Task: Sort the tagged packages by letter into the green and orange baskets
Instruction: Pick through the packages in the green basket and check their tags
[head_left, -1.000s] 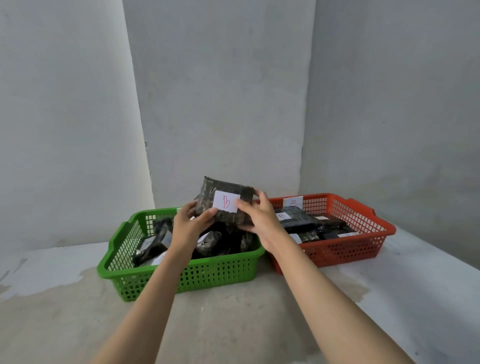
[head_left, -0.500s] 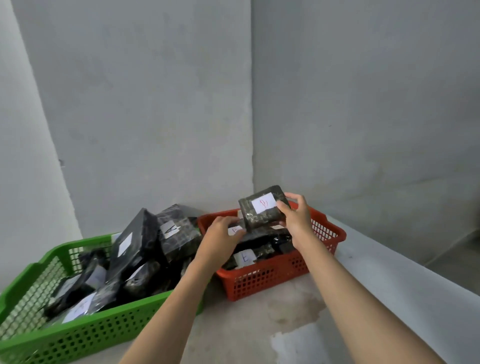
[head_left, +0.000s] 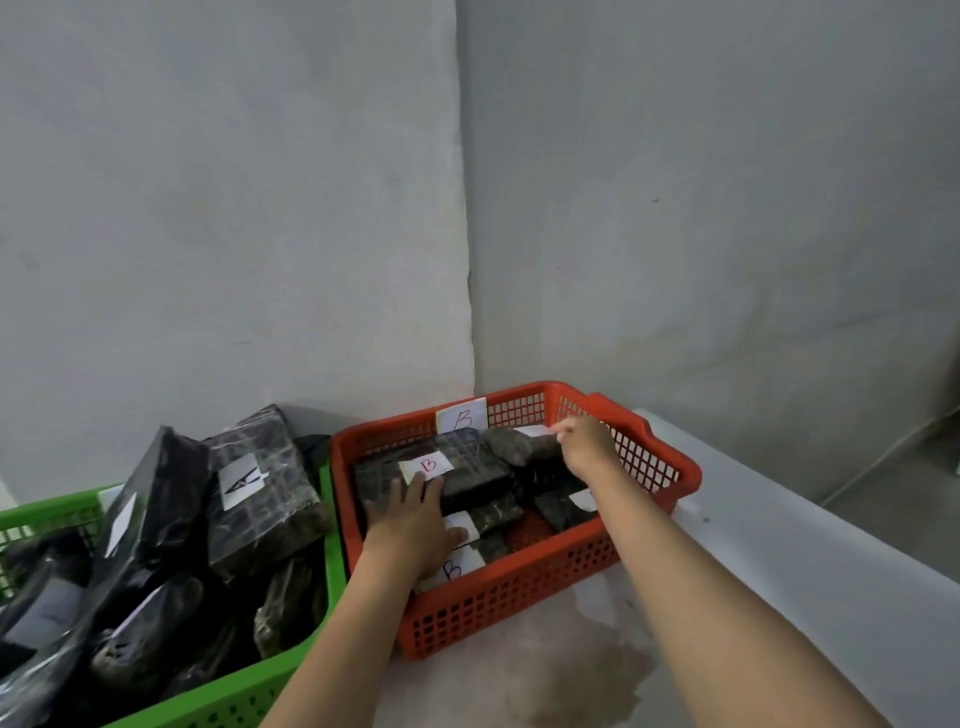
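Inside the orange basket (head_left: 644, 457), the left hand (head_left: 410, 525) lies flat, fingers spread, on a B-tagged package (head_left: 457, 467); the right hand (head_left: 584, 441) pinches a dark package (head_left: 519, 447) near the far rim; two baskets touch, the green basket (head_left: 311, 670) heaped.

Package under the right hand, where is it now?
In the head view it lies in the orange basket at the far right, by the back wall, the right hand on that package.
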